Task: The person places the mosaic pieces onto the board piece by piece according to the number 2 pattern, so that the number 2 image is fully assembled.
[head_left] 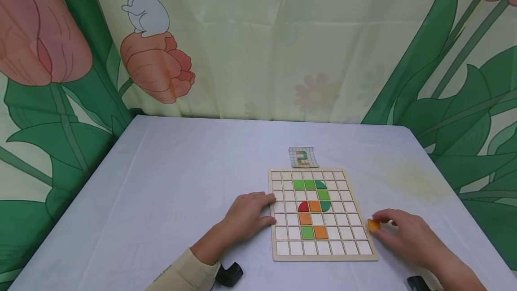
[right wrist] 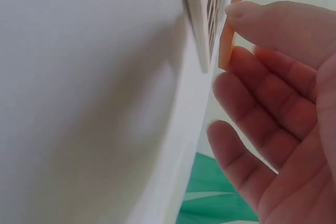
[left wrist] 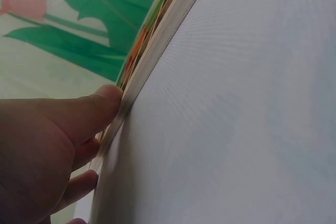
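Observation:
A wooden grid board (head_left: 323, 257) lies on the table, with green, orange and red tiles set in several of its squares. Along its left edge my left hand (head_left: 247, 215) rests, fingertips and thumb touching the frame; the left wrist view shows the thumb (left wrist: 108, 98) on the rim. Just off the board's right edge, my right hand (head_left: 408, 235) pinches an orange tile (head_left: 373, 225) between thumb and fingers. In the right wrist view that tile (right wrist: 227, 43) stands on edge beside the board's corner, the other fingers loosely bent.
Behind the board lies a small pattern card (head_left: 303, 157) showing a coloured figure on a grid. White cloth covers the table (head_left: 181, 169). A curtain (head_left: 258, 48) printed with flowers and leaves hangs behind. Black wrist devices (head_left: 229, 275) sit by both wrists.

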{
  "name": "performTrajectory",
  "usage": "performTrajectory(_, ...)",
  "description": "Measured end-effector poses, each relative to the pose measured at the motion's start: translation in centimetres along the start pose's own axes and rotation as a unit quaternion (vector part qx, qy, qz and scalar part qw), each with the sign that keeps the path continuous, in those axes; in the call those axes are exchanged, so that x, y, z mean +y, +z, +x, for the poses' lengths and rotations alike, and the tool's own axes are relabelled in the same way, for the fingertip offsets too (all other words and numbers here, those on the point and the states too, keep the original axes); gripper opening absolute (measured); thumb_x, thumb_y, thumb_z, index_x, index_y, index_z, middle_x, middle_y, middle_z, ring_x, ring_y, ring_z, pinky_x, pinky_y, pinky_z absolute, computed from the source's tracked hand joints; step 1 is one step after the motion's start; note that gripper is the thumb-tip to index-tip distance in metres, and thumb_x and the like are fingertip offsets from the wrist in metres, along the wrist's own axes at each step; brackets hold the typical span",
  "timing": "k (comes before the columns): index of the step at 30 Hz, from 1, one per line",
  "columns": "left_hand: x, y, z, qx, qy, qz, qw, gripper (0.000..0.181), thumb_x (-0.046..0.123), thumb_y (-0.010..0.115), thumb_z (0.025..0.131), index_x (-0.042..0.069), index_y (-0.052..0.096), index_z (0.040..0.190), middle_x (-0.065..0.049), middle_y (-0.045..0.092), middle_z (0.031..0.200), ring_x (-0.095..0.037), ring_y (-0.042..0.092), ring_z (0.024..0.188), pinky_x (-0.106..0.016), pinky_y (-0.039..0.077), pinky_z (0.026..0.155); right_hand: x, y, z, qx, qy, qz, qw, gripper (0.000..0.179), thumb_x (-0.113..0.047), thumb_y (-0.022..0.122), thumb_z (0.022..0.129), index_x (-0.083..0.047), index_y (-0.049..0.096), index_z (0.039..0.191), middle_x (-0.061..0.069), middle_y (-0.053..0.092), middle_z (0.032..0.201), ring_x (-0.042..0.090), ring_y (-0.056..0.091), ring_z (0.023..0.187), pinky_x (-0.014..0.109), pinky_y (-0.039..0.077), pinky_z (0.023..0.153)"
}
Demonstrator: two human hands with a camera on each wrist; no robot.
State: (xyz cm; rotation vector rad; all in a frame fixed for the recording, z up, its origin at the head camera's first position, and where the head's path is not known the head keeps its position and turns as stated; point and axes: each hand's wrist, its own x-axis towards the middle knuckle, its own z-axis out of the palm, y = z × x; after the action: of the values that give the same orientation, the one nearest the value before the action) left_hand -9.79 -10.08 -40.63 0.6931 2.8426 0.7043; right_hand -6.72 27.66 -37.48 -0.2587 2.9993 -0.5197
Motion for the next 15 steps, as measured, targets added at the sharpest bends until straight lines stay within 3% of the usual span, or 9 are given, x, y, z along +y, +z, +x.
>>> performTrajectory(15,0.0,0.1,0.0,-0.001,0.0,0.003,1.0,0.052,0.034,0.075,0.091,0.016,0.061,0.138,0.001,0.061,0.137,-0.022,0.052,0.131,-0.047,0.042,0.105,-2.0,-0.1,0.6,-0.023,-0.01,0.025,0.9994,0.031,-0.019,0.082,0.083,-0.005,0.073,0.11,0.003,0.071,0.103,0.025,0.062,0.095,0.044,0.055,0.077)
